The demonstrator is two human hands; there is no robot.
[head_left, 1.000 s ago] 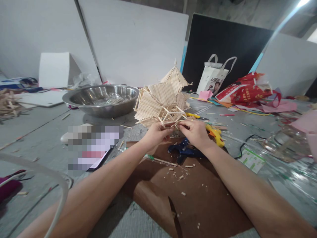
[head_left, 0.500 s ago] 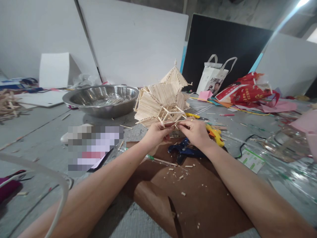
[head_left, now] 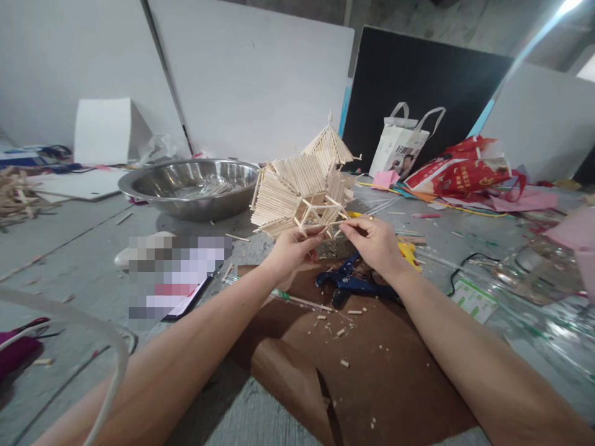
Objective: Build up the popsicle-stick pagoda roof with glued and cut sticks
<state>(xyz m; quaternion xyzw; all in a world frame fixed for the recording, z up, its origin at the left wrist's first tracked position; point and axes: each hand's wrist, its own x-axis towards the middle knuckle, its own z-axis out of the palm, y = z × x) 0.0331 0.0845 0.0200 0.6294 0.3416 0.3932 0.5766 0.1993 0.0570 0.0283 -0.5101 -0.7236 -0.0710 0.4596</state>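
Observation:
A model building made of thin wooden sticks [head_left: 290,189], with stick-covered roof panels and a pointed top, is held up tilted, its open stick frame toward me. My left hand [head_left: 292,254] is closed at the lower edge of that frame, thumb and fingers pinched together. My right hand [head_left: 374,244] pinches the end of a thin wooden stick [head_left: 333,225] at the right of the frame. This stick runs across toward my left fingertips. Below my right hand lie dark blue pliers [head_left: 348,279], and a yellow tool [head_left: 409,253] is partly hidden behind that hand.
A brown sheet [head_left: 372,384] with cut stick bits lies in front of me. Farther left are a steel basin [head_left: 186,207] and a blurred flat item [head_left: 181,279]. A red bag [head_left: 465,173], a white tote [head_left: 395,145] and clear plastic [head_left: 534,272] lie right.
My right hand has shifted slightly to the right, away from my left, so more of the stick between them shows. The model has tilted only a little.

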